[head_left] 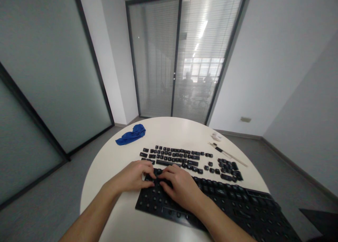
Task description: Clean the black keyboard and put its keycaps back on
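A black computer keyboard (pixel 227 203) lies at an angle on the table, many of its key positions bare, with key posts showing. At its upper left corner, my left hand (pixel 138 175) has its thumb and index finger bent around a dark spot on the keys. My right hand (pixel 181 185) rests over the keyboard just beside it, fingers curled, tips close to those of the left. Whatever small dark piece lies between the fingertips is too small to make out. Behind the hands, loose black keycaps (pixel 169 154) are laid out in rows.
On the round white table (pixel 105 171), a blue cloth (pixel 132 134) lies far left. More keycaps (pixel 229 169) are grouped at the right, near a thin brush-like stick (pixel 232 156) and a small white item (pixel 216 137). Glass doors (pixel 179 59) stand beyond.
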Demonstrator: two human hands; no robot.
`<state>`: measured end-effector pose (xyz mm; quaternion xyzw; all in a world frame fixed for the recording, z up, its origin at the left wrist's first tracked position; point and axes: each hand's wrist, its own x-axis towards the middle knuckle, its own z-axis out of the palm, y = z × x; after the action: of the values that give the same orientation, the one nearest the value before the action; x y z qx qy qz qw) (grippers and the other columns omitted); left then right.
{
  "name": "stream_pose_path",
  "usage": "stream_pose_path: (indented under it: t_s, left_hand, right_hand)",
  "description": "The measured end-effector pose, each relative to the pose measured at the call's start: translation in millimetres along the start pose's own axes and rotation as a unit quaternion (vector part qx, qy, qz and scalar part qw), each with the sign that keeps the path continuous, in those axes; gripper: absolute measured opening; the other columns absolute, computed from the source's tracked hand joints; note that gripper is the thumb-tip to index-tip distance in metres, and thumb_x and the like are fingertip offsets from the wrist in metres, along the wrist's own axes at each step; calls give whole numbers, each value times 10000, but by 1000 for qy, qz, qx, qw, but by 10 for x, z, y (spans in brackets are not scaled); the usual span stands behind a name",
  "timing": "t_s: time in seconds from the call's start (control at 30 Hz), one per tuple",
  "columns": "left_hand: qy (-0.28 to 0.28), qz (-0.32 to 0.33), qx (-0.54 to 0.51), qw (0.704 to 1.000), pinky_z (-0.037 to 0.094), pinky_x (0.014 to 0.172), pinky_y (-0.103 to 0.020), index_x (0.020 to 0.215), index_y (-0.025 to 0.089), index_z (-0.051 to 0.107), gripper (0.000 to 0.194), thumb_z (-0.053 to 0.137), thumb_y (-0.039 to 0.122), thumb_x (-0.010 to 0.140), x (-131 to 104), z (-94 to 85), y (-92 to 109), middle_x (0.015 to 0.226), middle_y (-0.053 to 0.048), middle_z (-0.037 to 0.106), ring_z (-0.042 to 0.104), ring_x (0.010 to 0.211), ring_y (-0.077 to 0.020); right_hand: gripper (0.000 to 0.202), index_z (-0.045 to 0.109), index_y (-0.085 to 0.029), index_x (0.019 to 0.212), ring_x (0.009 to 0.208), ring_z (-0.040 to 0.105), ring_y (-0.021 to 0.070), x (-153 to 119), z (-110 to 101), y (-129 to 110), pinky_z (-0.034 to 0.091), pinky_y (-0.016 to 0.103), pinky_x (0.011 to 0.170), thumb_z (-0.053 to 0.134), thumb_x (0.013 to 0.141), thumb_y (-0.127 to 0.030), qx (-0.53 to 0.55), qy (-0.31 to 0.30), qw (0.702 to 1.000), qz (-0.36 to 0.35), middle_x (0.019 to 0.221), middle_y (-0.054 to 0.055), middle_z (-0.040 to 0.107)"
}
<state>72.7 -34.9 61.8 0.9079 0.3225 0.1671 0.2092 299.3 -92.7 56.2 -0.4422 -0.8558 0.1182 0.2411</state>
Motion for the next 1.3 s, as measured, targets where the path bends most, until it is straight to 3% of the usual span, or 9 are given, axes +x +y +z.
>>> stream_pose_path:
  t_s: [0.17,0.5,0.87,1.3]
  left_hand:
    - [3,1,-1,1000,445,743,-253,873,240,745,123,734,192,760,-10,-5,27,907,8,681,620,830,-169]
    - [-9,-5,1,1000,444,750,-256,883,265,765,115,776,271,768,-4,0,12,916,14,681,628,844,-170]
    - [-7,-11,-12,1000,433,719,-253,855,250,757,88,765,270,770,-2,8,7,890,8,658,609,814,-166]
    - [-5,-7,-20,1000,434,742,-265,887,246,740,130,745,203,764,2,9,21,891,8,661,607,821,-171]
  right_hand:
    - [190,724,-217,1057,994,591,204,-4,9,10,477,334,901,617,900,-204,-5,3,1000,3,1035,42,696]
    - [196,728,-222,1061,989,585,200,-4,-19,-6,479,329,889,608,907,-206,-11,-3,1000,0,1030,39,700]
    - [281,710,-304,1169,961,572,193,-10,-26,-6,437,331,859,599,928,-212,-5,-15,999,-45,1042,20,696]
    - [263,736,-277,1128,955,578,196,-2,-28,-1,448,325,849,578,932,-201,-3,-29,998,-55,1043,32,706]
